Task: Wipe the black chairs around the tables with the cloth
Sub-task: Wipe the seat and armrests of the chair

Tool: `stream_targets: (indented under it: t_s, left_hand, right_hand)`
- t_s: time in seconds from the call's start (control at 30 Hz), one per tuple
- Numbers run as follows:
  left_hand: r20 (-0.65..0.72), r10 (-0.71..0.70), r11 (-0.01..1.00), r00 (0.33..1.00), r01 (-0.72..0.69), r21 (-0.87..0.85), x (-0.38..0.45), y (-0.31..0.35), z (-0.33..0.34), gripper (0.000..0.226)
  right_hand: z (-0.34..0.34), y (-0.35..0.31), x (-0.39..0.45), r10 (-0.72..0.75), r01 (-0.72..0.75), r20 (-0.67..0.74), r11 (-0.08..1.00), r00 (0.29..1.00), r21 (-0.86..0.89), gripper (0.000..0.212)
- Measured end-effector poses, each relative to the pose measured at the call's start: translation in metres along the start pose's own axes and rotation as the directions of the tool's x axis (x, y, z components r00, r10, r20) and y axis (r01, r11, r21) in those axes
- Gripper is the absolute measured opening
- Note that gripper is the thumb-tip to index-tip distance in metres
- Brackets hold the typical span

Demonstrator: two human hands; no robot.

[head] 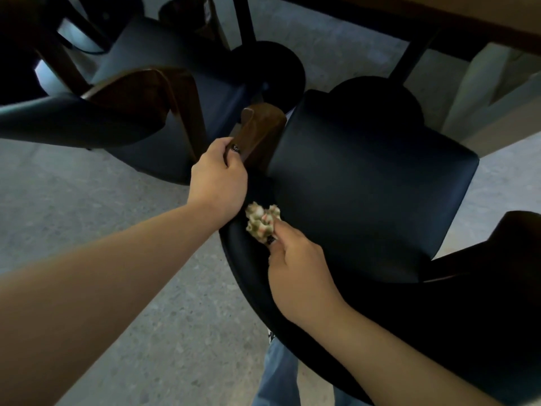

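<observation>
Cloth [262,222], bunched in your right hand [295,273] fingers, sits at seven o'clock on the black chair [366,186]; left hand [218,178] grips its wooden armrest [259,133]. Unfold it and sweep toward one o'clock.

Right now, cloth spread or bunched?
Bunched: the cloth is a crumpled wad pinched in the right hand against the chair back.
</observation>
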State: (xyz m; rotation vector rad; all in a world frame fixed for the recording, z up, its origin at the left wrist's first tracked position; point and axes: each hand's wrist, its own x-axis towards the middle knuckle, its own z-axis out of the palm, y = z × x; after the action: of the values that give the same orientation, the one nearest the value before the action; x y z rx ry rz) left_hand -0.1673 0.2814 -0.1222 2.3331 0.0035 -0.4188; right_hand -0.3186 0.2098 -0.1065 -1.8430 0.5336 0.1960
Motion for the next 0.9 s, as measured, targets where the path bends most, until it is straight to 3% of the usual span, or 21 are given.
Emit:
stream_targets:
  t_s: [0.2,0.57,0.7,0.9]
  left_hand:
    - [-0.014,0.0,1.0,1.0,0.0,0.03,-0.001,0.001,-0.001,0.032]
    - [0.042,-0.012,1.0,0.999,0.012,-0.021,0.0,0.001,-0.003,0.032]
    - [0.037,-0.005,1.0,0.999,0.006,-0.021,0.001,0.0,-0.002,0.031]
    - [0.019,0.0,1.0,1.0,-0.001,0.006,0.003,0.0,-0.002,0.035]
  right_hand:
    - [0.002,0.011,0.037,0.199,-0.2,-0.025,0.979,0.98,-0.049,0.033]
    - [0.01,0.061,0.119,0.515,-0.518,0.116,0.855,0.849,-0.005,0.033]
    - [0.008,0.07,0.117,0.44,-0.435,0.076,0.898,0.895,-0.07,0.023]
    - [-0.008,0.039,0.067,0.183,-0.178,0.021,0.974,0.983,-0.141,0.025]
